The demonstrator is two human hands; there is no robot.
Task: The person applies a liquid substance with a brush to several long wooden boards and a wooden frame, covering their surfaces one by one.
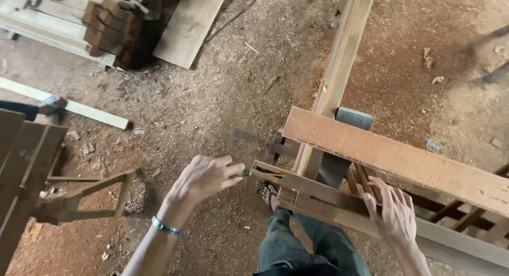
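My left hand (pixel 204 178), with a pale blue band at the wrist, pinches a thin dark tool (pixel 242 174). The tool's tip meets the end of a narrow wooden slat (pixel 268 174). My right hand (pixel 395 212) lies flat with spread fingers on the lower rail (pixel 328 204) of a wooden frame. Just above it a wide reddish plank (pixel 397 159) crosses the frame. A long beam (pixel 339 59) runs away from me, with a grey block (pixel 354 118) beside it. A blurred dark bar (pixel 257 139) shows above the slat.
A lumber stack (pixel 106 27) and a leaning board (pixel 188 24) are at the top left. A pale strip (pixel 79 109) lies on the sawdust floor. Another wooden frame (pixel 32 165) stands left, with a person's blue sleeve (pixel 16 109) above it. My sandalled foot (pixel 270 194) is below the slat.
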